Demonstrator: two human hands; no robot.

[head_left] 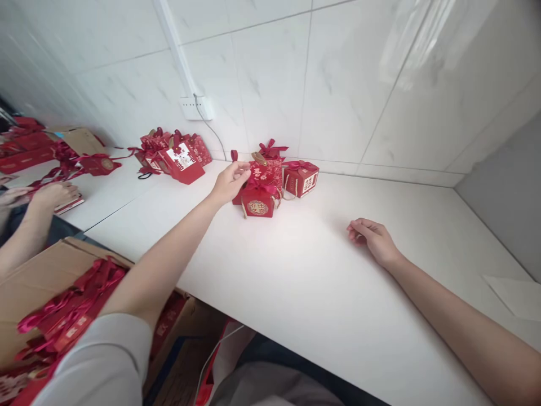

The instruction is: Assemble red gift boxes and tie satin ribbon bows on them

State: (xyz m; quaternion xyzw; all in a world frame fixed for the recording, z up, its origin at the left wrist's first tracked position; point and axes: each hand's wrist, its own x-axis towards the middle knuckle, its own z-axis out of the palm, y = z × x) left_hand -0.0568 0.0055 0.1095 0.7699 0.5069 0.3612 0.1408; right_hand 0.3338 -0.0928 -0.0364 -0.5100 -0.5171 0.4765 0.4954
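Observation:
My left hand (pixel 230 180) reaches forward to a cluster of small red gift boxes (pixel 258 200) with ribbon bows near the wall, its fingertips touching the top of one box at its left side. Another red box (pixel 301 178) with a rope handle stands just to the right of the cluster. My right hand (pixel 374 238) rests on the white table (pixel 313 282), fingers loosely curled, holding nothing, apart from the boxes.
Further red gift bags (pixel 180 158) stand at the wall on the left. A cardboard box (pixel 51 304) with flat red bags and ribbons sits at lower left. Another person's hand (pixel 46 197) rests on the left table. A wall socket (pixel 196 107) has a cable hanging down.

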